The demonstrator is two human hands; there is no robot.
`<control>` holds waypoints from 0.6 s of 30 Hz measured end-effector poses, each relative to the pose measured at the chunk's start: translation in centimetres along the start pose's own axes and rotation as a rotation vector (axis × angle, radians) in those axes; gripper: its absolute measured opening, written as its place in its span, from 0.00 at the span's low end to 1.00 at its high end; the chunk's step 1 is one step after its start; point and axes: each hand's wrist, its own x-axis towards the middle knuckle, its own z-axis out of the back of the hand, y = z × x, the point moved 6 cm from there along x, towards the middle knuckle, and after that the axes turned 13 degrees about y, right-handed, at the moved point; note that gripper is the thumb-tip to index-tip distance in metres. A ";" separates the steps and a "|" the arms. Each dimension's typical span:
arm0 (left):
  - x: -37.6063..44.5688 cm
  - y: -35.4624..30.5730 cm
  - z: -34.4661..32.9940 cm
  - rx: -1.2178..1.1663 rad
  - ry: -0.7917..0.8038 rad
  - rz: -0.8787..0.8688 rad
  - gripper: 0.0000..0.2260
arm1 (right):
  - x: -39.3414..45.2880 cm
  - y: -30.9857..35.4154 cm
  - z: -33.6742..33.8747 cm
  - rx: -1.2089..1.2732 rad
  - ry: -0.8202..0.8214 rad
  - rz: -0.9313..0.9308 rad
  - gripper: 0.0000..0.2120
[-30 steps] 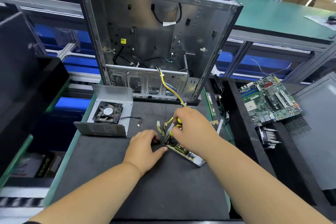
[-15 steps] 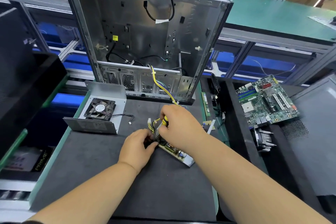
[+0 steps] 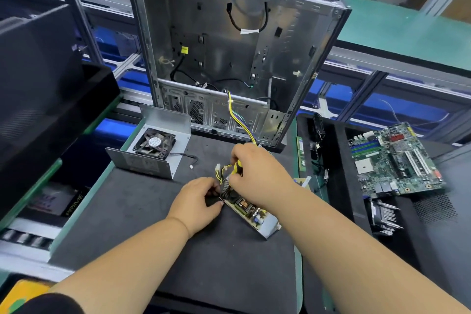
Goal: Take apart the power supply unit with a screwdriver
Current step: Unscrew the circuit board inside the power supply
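Note:
The opened power supply unit [image 3: 251, 211], a circuit board in a metal tray, lies on the dark mat [image 3: 142, 224] in front of me. My left hand [image 3: 197, 201] grips its near-left end. My right hand [image 3: 257, 176] grips a yellow-and-black screwdriver [image 3: 237, 167] held down onto the board's far end; its tip is hidden. A bundle of yellow wires [image 3: 240, 122] runs from the unit up into the open computer case [image 3: 229, 58].
The unit's removed metal cover with its fan [image 3: 155, 143] lies at the mat's far left. The upright case stands behind the mat. A motherboard [image 3: 392, 158] and a heatsink [image 3: 382, 216] rest on the black surface at right. A black monitor [image 3: 33, 79] is at left.
My left hand went from lying beside the unit to gripping its end. My right hand stays on the screwdriver. The view has shifted a little.

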 end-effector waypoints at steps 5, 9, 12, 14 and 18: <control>0.0 0.0 0.1 -0.014 -0.005 0.012 0.12 | 0.1 -0.6 -0.1 -0.150 -0.037 -0.031 0.16; 0.0 0.1 0.0 -0.026 -0.018 0.010 0.10 | 0.4 -0.5 0.0 -0.056 -0.008 0.014 0.11; 0.0 0.2 0.0 -0.034 -0.033 0.010 0.09 | 0.4 -0.1 0.0 -0.031 0.031 0.091 0.08; 0.0 0.3 0.0 -0.037 -0.035 0.013 0.10 | 0.4 -0.2 -0.1 -0.053 0.036 0.103 0.10; -0.1 0.3 0.0 -0.066 -0.035 0.015 0.11 | 0.5 -0.7 -0.1 -0.236 -0.045 0.060 0.15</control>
